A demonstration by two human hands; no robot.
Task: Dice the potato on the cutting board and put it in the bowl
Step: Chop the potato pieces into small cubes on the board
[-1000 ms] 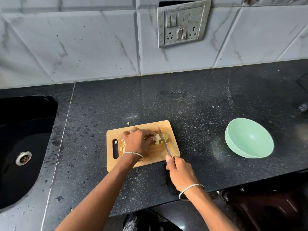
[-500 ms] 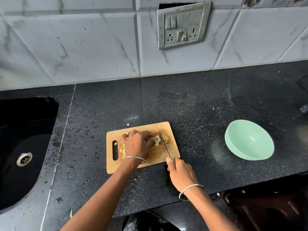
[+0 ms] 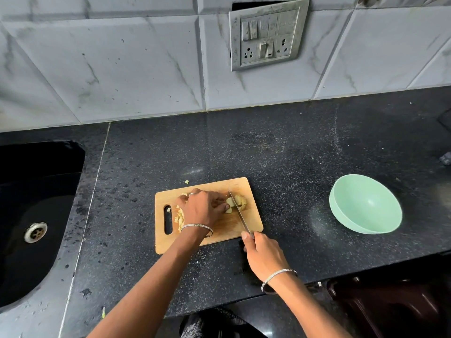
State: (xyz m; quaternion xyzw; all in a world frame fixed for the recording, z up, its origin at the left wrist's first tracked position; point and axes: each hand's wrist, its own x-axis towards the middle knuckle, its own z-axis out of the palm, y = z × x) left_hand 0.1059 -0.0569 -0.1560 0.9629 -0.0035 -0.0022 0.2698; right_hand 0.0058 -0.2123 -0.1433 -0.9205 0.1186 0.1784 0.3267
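Observation:
A small wooden cutting board (image 3: 220, 234) lies on the black counter. On it my left hand (image 3: 203, 208) curls its fingers over pale potato pieces (image 3: 238, 202), most of them hidden under the hand. Diced bits (image 3: 179, 217) lie by the board's handle slot. My right hand (image 3: 264, 256) grips the handle of a knife (image 3: 240, 213); its blade crosses the board and rests on the potato beside my left fingertips. A mint green bowl (image 3: 366, 206) stands to the right with nothing in it.
A black sink (image 3: 31, 211) with a metal drain is at the far left. One stray potato bit (image 3: 187, 182) lies on the counter behind the board. A tiled wall with a switch panel (image 3: 267, 34) rises at the back. The counter's front edge runs just below my wrists.
The knife blade has shifted slightly along the potato, with both hands staying on the board. The camera view has tilted a little.

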